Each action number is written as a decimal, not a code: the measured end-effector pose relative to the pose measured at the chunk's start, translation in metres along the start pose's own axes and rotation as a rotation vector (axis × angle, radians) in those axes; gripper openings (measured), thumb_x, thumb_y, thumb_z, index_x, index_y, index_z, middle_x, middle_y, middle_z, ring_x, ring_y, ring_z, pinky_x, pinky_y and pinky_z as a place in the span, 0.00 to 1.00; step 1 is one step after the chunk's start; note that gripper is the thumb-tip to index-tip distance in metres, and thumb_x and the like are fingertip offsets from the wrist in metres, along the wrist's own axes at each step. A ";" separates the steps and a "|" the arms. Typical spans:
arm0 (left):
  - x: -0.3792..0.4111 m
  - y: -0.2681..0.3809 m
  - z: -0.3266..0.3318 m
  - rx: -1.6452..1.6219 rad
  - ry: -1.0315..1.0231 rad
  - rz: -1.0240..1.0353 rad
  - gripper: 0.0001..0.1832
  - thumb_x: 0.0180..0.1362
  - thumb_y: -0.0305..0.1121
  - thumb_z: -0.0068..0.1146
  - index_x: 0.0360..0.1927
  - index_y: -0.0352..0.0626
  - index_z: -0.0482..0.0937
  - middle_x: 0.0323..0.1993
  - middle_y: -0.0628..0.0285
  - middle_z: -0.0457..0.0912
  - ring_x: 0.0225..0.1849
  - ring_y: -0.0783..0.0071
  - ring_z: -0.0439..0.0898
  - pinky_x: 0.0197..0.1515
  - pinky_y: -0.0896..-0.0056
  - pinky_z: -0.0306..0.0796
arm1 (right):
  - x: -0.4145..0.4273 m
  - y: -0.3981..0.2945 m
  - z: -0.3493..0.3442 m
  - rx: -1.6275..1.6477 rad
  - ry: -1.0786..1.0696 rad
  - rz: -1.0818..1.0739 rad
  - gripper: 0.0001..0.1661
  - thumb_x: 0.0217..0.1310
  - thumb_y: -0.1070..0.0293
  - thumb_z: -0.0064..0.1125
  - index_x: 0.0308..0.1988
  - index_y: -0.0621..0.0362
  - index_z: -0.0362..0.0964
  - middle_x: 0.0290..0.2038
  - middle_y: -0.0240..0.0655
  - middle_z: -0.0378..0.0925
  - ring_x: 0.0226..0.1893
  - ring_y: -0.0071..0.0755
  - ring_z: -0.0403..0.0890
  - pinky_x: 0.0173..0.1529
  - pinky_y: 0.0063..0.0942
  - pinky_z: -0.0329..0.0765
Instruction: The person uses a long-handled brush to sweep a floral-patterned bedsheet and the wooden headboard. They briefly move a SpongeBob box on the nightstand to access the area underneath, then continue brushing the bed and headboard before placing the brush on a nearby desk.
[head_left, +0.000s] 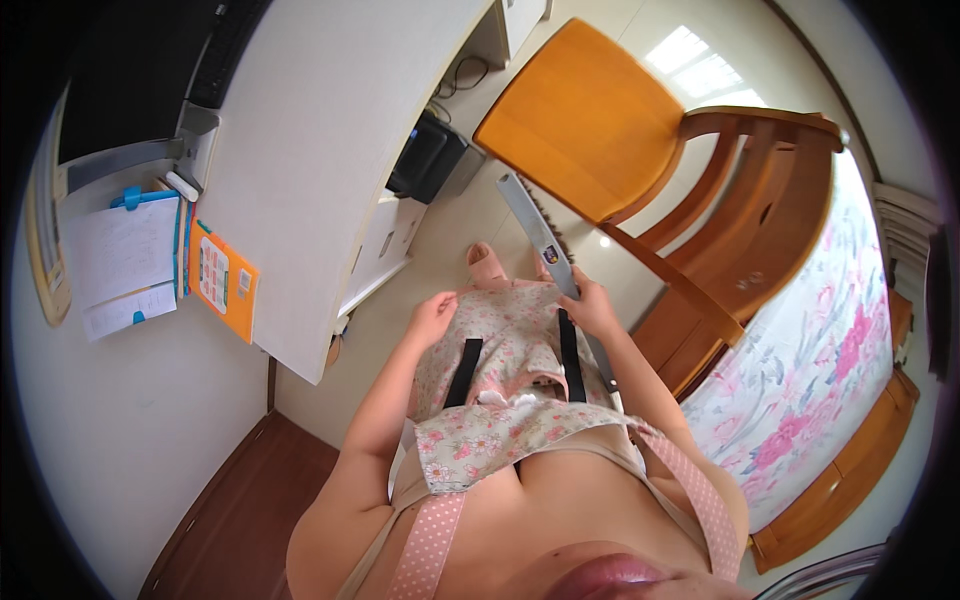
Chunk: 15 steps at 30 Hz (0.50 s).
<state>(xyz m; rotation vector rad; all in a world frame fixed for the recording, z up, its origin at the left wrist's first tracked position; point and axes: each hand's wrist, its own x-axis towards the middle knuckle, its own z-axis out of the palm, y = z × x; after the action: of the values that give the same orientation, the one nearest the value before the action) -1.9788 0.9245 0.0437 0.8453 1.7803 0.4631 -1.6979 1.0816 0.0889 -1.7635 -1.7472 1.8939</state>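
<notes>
My right hand (591, 304) is closed around a long grey bristle brush (529, 214). Its dark bristles face the chair side, and its handle end reaches back beside my body. A small label with writing sits on the brush. My left hand (433, 319) hangs in front of my thigh, fingers curled together, and no object shows in it. Between the two hands lies my floral apron (495, 315); whether the left fingertips touch its edge is not clear.
A wooden chair (585, 112) stands ahead to the right, beside a bed with a floral sheet (802, 390). On the left is a white desk (315, 150) with a keyboard (225, 56), an orange book (221, 277) and papers (127, 247). A black box-shaped object (427, 157) and cables (461, 79) are under it.
</notes>
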 end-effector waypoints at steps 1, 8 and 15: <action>-0.016 0.007 -0.003 -0.017 0.031 0.010 0.16 0.60 0.36 0.49 0.47 0.37 0.73 0.40 0.54 0.80 0.42 0.70 0.79 0.45 0.72 0.72 | -0.005 -0.010 -0.009 0.047 0.000 0.012 0.34 0.47 0.71 0.56 0.57 0.61 0.61 0.18 0.40 0.74 0.17 0.31 0.77 0.23 0.28 0.73; -0.111 0.057 -0.027 -0.156 0.299 0.055 0.14 0.61 0.31 0.48 0.48 0.35 0.72 0.41 0.59 0.80 0.42 0.77 0.77 0.44 0.79 0.70 | 0.050 0.001 -0.051 0.236 0.427 -0.018 0.24 0.57 0.65 0.52 0.54 0.60 0.63 0.20 0.35 0.72 0.15 0.25 0.72 0.19 0.26 0.70; -0.149 0.075 -0.033 -0.131 0.585 0.124 0.13 0.60 0.30 0.49 0.46 0.34 0.74 0.41 0.54 0.80 0.42 0.72 0.79 0.44 0.74 0.72 | 0.126 0.017 -0.032 0.500 0.725 0.507 0.24 0.63 0.59 0.38 0.24 0.68 0.69 0.16 0.44 0.73 0.14 0.42 0.76 0.17 0.36 0.73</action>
<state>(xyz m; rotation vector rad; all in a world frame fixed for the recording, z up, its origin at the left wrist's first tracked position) -1.9576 0.8688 0.2032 0.7778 2.1999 0.9745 -1.7106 1.1782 0.0009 -2.3534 -0.5709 1.3205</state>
